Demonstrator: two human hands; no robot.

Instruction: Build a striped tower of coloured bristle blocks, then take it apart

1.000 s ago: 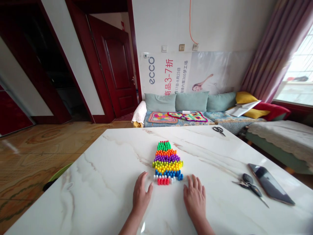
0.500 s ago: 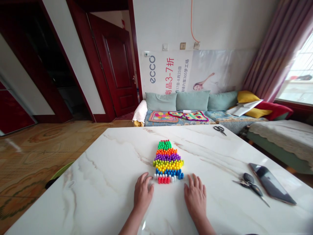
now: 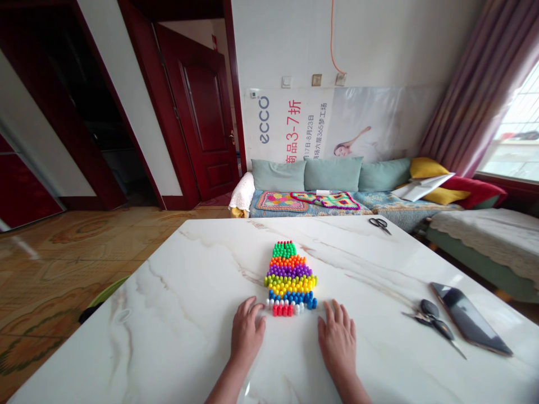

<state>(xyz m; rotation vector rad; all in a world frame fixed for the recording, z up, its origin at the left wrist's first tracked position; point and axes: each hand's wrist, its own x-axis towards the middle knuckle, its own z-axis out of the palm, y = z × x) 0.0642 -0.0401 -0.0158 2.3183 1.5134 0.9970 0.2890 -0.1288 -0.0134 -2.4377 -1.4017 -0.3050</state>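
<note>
Lower centre: colored beads (image 3: 290,278) flanked by left hand (image 3: 247,328) and right hand (image 3: 338,336), both open, nothing gripped.

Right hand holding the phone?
No, the right hand lies open on the tabletop, and the phone lies apart from it, beyond the keys.

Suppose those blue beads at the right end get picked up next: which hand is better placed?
Probably the right hand: it looks empty, and its fingertips lie just beside the blue beads. The left hand is farther off, with the red beads in between.
</note>
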